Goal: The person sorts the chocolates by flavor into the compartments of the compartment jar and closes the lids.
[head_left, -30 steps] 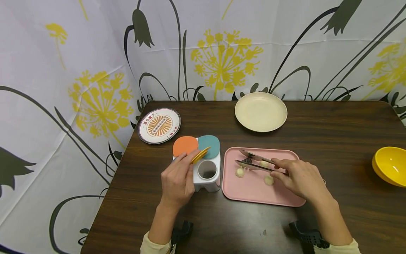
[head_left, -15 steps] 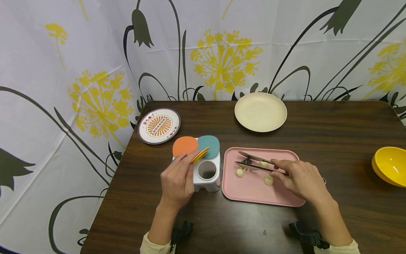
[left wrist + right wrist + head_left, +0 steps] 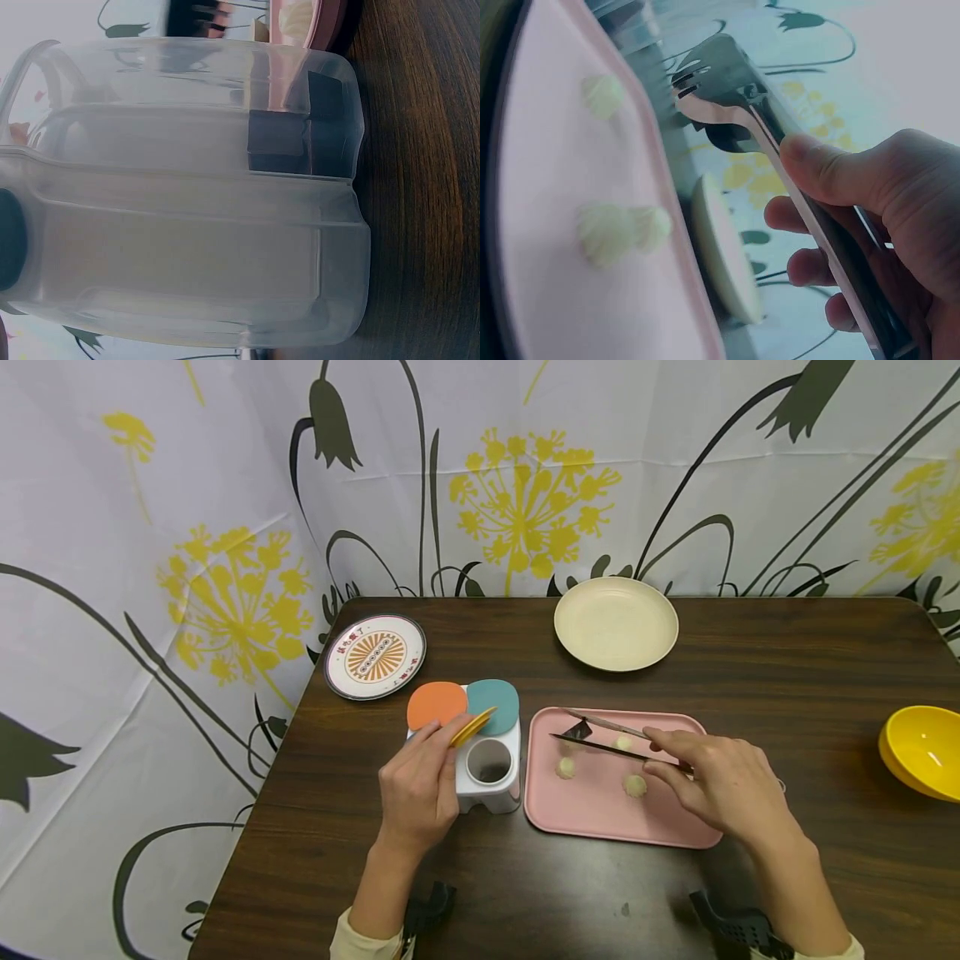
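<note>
The left hand [image 3: 417, 789] rests against the white container [image 3: 489, 768], on the left of the pink tray [image 3: 600, 814], and its fingers [image 3: 442, 735] pinch a yellow lid [image 3: 472, 725]. The right hand [image 3: 723, 785] is over the tray; its fingers [image 3: 821, 169] are curled around metal tongs [image 3: 600, 737], held above the tray with tips apart. Three small pale dumplings [image 3: 634, 786] lie on the tray. Behind the tray, on the surface [image 3: 787, 643], is a cream plate [image 3: 616, 623].
</note>
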{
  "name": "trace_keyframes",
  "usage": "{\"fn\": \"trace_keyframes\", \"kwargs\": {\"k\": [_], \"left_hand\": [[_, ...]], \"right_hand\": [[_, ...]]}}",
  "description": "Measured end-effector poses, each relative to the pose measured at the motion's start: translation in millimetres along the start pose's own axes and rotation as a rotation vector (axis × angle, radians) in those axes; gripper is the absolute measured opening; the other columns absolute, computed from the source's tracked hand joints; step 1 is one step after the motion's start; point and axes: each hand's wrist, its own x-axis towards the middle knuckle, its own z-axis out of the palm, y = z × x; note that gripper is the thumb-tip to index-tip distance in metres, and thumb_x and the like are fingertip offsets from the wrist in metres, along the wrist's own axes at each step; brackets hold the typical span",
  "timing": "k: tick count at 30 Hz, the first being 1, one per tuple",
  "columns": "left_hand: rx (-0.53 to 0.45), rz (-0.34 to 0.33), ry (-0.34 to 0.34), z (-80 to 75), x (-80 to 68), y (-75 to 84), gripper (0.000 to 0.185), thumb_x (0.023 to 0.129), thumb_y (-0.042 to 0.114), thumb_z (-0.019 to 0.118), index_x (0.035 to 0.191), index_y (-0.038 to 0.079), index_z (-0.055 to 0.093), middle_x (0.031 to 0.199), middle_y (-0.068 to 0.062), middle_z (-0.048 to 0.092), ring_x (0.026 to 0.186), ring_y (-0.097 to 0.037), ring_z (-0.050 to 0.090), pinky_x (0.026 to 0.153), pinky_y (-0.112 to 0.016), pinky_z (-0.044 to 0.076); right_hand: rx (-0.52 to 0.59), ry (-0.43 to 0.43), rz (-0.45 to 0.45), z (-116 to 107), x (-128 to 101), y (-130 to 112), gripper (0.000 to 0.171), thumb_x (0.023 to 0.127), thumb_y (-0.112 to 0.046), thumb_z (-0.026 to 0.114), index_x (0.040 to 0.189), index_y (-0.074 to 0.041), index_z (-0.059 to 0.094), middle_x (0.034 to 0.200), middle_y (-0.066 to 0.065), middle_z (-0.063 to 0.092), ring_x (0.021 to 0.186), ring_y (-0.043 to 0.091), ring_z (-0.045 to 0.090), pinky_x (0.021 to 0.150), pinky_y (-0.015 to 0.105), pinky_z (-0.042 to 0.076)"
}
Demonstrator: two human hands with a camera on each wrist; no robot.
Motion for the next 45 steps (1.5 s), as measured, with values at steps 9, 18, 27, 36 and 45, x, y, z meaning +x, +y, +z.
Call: {"fn": "trace_keyframes", "kwargs": {"k": [9, 18, 27, 36, 45], "left_hand": [[-0.002, -0.012, -0.010, -1.1, -0.4, 0.8, 0.034, 0.100, 0.016, 0.043, 0.122, 0.001, 0.065, 0.110, -0.007, 0.072, 0.094, -0.023, 0.071, 0.088, -0.045, 0.054], [-0.010, -0.013, -0.008, -1.5, -0.6, 1.6, 0.033, 0.099, 0.015, 0.044, 0.122, 0.002, 0.065, 0.110, -0.007, 0.072, 0.094, -0.022, 0.071, 0.088, -0.046, 0.054], [-0.004, -0.006, 0.003, -1.3, -0.4, 0.9, 0.035, 0.101, 0.017, 0.042, 0.122, 0.001, 0.065, 0.108, -0.009, 0.073, 0.092, -0.023, 0.071, 0.087, -0.046, 0.054], [-0.014, 0.003, 0.016, -0.5, -1.0, 0.3, 0.035, 0.102, 0.016, 0.042, 0.122, -0.001, 0.064, 0.109, -0.010, 0.072, 0.093, -0.025, 0.071, 0.086, -0.047, 0.054], [-0.021, -0.004, 0.011, 0.0, -1.7, 0.1, 0.036, 0.102, 0.017, 0.041, 0.123, -0.001, 0.064, 0.110, -0.011, 0.072, 0.094, -0.026, 0.071, 0.086, -0.048, 0.054]], "right_hand": [[0.037, 0.136, -0.116, -23, 6, -17, 0.041, 0.090, -0.048, 0.065, 0.112, -0.015, 0.075, 0.085, -0.012, 0.071, 0.048, -0.002, 0.040, 0.041, 0.024, 0.033], [0.115, 0.209, -0.211, -40, 11, -41, 0.050, 0.095, -0.055, 0.055, 0.110, -0.012, 0.076, 0.080, -0.014, 0.068, 0.053, -0.003, 0.047, 0.044, 0.018, 0.034], [0.187, 0.260, -0.348, -35, 23, -61, 0.043, 0.098, -0.046, 0.056, 0.108, -0.009, 0.076, 0.085, -0.008, 0.072, 0.059, -0.002, 0.055, 0.046, 0.016, 0.039], [0.250, 0.228, -0.402, -22, 30, -70, 0.041, 0.097, -0.043, 0.057, 0.112, -0.009, 0.074, 0.099, -0.003, 0.074, 0.080, 0.010, 0.069, 0.056, 0.026, 0.051], [0.271, 0.171, -0.415, -17, 31, -71, 0.041, 0.098, -0.042, 0.058, 0.117, -0.008, 0.072, 0.103, -0.001, 0.073, 0.083, 0.012, 0.069, 0.064, 0.032, 0.054]]}}
